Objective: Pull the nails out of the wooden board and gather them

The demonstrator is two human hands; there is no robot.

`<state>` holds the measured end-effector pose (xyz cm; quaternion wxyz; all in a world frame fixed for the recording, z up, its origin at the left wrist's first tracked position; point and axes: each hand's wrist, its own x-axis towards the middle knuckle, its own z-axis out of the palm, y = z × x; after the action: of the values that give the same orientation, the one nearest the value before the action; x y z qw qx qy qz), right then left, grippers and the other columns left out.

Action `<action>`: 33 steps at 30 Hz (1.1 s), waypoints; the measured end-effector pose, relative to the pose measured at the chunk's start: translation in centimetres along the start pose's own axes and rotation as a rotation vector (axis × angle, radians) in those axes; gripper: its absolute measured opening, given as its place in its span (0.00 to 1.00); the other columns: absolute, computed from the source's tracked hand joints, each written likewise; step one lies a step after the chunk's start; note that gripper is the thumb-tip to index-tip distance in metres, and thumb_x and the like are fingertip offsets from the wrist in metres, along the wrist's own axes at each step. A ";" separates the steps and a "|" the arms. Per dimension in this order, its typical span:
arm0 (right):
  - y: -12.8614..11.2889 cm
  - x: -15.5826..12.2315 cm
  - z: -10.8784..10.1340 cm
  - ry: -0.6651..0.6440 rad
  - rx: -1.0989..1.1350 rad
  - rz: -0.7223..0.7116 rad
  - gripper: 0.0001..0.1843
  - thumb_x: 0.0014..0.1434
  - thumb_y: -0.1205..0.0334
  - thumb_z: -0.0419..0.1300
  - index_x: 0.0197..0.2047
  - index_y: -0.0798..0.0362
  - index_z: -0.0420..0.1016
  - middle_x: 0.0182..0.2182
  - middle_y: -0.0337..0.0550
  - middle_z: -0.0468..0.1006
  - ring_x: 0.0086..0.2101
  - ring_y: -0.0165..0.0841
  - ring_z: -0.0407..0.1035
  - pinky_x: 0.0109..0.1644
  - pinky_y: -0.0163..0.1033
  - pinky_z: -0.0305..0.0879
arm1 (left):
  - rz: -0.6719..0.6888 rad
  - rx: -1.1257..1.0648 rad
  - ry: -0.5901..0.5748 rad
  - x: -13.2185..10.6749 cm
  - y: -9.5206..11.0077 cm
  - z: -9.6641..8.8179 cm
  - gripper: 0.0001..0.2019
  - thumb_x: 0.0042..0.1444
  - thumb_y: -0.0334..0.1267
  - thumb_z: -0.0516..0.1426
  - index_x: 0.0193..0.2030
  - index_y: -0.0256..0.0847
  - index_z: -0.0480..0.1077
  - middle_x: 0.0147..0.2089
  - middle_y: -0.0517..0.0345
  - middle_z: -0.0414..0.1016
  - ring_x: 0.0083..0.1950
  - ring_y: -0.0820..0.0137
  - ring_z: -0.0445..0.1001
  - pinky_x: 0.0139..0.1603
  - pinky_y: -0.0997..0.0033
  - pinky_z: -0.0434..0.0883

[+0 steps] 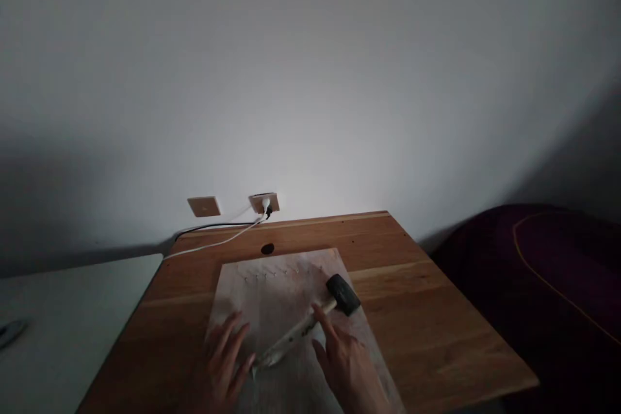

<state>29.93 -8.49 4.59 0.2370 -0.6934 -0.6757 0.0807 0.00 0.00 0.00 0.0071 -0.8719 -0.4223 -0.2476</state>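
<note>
A pale board (272,297) lies on the wooden table (427,323), with a row of small nails (272,275) along its far edge. A mallet with a black head (343,294) and a light handle (291,336) rests slantwise on the board. My left hand (226,362) lies flat on the board, fingers spread, beside the handle's near end. My right hand (342,362) is open over the board, its forefinger touching the handle just below the head. Neither hand grips anything.
A wall stands close behind the table, with two sockets (264,202) and a white cable (218,242) trailing across the table's back edge. A dark hole (267,249) sits in the tabletop. A white surface (72,323) adjoins on the left, a dark purple seat (543,284) on the right.
</note>
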 end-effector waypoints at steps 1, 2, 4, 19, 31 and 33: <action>-0.2 1.1 -0.2 -0.018 -0.050 -0.008 0.29 0.68 0.66 0.55 0.71 0.48 0.65 0.42 0.49 0.86 0.36 0.40 0.82 0.37 0.37 0.76 | 0.036 -0.002 -0.010 0.1 0.1 0.0 0.20 0.67 0.45 0.56 0.65 0.53 0.71 0.73 0.55 0.67 0.70 0.55 0.70 0.66 0.51 0.74; -0.4 2.0 -0.5 -0.050 -0.088 -0.014 0.29 0.67 0.69 0.54 0.70 0.50 0.67 0.44 0.51 0.86 0.37 0.40 0.82 0.38 0.37 0.76 | 0.064 -0.010 -0.020 0.2 0.1 0.0 0.19 0.67 0.44 0.56 0.63 0.54 0.73 0.73 0.56 0.67 0.70 0.56 0.70 0.66 0.53 0.74; -1.1 3.2 -1.0 -0.134 -0.133 -0.023 0.26 0.67 0.72 0.53 0.65 0.52 0.73 0.46 0.52 0.86 0.39 0.39 0.82 0.40 0.37 0.75 | 0.077 -0.034 -0.023 0.1 0.0 0.1 0.17 0.67 0.43 0.56 0.61 0.55 0.75 0.72 0.57 0.68 0.70 0.56 0.70 0.66 0.53 0.75; -2.2 0.3 1.4 -0.137 -0.173 -0.266 0.20 0.63 0.62 0.67 0.58 0.52 0.75 0.39 0.45 0.87 0.30 0.38 0.80 0.31 0.39 0.69 | -0.059 -0.139 0.010 1.3 -0.2 -0.1 0.19 0.68 0.46 0.55 0.63 0.54 0.72 0.60 0.55 0.80 0.59 0.59 0.80 0.58 0.59 0.80; 1.7 13.6 -5.6 -0.282 -0.368 0.133 0.13 0.73 0.63 0.52 0.53 0.57 0.76 0.47 0.56 0.84 0.48 0.45 0.80 0.44 0.40 0.71 | -0.077 -0.129 -0.093 13.4 -2.6 1.9 0.25 0.59 0.25 0.49 0.57 0.48 0.76 0.56 0.49 0.79 0.56 0.57 0.79 0.58 0.55 0.76; 2.4 14.8 -4.7 -0.308 -0.381 0.126 0.14 0.71 0.60 0.57 0.52 0.59 0.78 0.48 0.60 0.83 0.51 0.48 0.79 0.47 0.42 0.72 | -0.095 -0.163 -0.101 13.8 -3.2 2.3 0.25 0.57 0.23 0.49 0.54 0.48 0.77 0.52 0.50 0.81 0.53 0.58 0.80 0.57 0.56 0.76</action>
<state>35.19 4.96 10.79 -0.0092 -0.7457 -0.6624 0.0710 5.82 12.65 3.36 -0.0969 -0.8599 -0.4416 -0.2368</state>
